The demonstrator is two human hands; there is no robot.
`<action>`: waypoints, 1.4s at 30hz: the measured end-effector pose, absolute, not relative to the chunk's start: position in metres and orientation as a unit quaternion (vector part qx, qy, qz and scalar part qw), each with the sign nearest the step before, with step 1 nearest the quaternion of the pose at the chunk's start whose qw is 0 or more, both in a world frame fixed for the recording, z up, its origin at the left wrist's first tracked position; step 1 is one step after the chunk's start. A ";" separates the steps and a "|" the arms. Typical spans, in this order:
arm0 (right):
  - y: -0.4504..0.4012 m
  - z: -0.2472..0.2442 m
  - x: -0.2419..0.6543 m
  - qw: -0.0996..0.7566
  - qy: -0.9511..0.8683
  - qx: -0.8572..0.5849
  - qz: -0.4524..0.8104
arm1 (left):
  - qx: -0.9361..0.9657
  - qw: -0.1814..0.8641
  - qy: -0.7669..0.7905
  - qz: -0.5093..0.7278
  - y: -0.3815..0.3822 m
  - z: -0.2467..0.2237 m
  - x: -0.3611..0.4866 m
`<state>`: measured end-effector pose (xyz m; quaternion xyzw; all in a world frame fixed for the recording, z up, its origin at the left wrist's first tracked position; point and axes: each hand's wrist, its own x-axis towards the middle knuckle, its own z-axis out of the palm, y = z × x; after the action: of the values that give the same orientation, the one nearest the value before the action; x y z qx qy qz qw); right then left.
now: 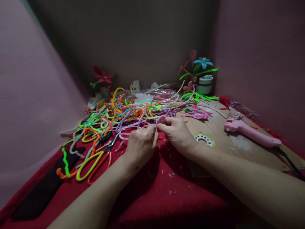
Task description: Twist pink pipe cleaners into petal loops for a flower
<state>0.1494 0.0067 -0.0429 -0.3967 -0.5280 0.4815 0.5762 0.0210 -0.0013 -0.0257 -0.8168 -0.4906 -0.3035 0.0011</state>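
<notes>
Both my hands meet just in front of a heap of coloured pipe cleaners (133, 111). My right hand (177, 133) pinches a small pink pipe-cleaner petal (161, 120) between thumb and fingers. My left hand (143, 141) is closed against its lower end, fingertips touching those of the right; the fingers hide most of what they grip there. Left of my left hand lie scissors with yellow and red handles (91, 165). A roll of tape (204, 139) rests beside my right forearm.
A pink corded hot-tool (252, 130) lies on a cardboard sheet (221, 159) at right. Finished pipe-cleaner flowers (203, 62) and a lidded cup (205, 85) stand behind. A black flat strip (45, 187) lies on the red cloth (171, 197), which holds small scraps.
</notes>
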 end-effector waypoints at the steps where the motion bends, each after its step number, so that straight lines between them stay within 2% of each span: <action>1: 0.008 -0.044 0.150 0.576 -0.524 -0.388 0.493 | -0.819 -0.012 -0.490 -0.299 -0.001 -0.026 0.021; 2: 0.009 -0.044 0.151 0.575 -0.519 -0.378 0.507 | -0.816 -0.066 -0.494 -0.294 0.000 -0.025 0.021; 6: 0.012 -0.046 0.155 0.559 -0.490 -0.361 0.563 | -0.722 -0.415 -0.475 -0.284 0.005 -0.014 0.016; 9: 0.014 -0.045 0.157 0.558 -0.470 -0.343 0.592 | -0.672 -0.521 -0.441 -0.289 0.007 -0.009 0.014; 14: 0.017 -0.045 0.158 0.573 -0.463 -0.314 0.599 | -0.651 -0.559 -0.432 -0.279 0.007 -0.011 0.014; 19: 0.013 -0.041 0.158 0.573 -0.507 -0.332 0.552 | -0.641 -0.558 -0.445 -0.283 0.009 -0.015 0.014; 25: 0.006 -0.035 0.155 0.585 -0.532 -0.357 0.496 | -0.578 -0.616 -0.440 -0.306 0.011 -0.019 0.015; 28: 0.006 -0.036 0.155 0.592 -0.533 -0.366 0.481 | -0.585 -0.600 -0.456 -0.300 0.008 -0.017 0.017; 34: 0.007 -0.041 0.155 0.599 -0.604 -0.403 0.338 | -0.561 -0.622 -0.458 -0.298 0.009 -0.017 0.018; 42: 0.010 -0.037 0.156 0.603 -0.563 -0.337 0.454 | -0.559 -0.631 -0.438 -0.312 0.008 -0.019 0.017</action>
<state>0.1565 0.0098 -0.0373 -0.3365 -0.5633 0.4537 0.6030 0.0165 0.0080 -0.0186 -0.5591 -0.4376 -0.3119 -0.6314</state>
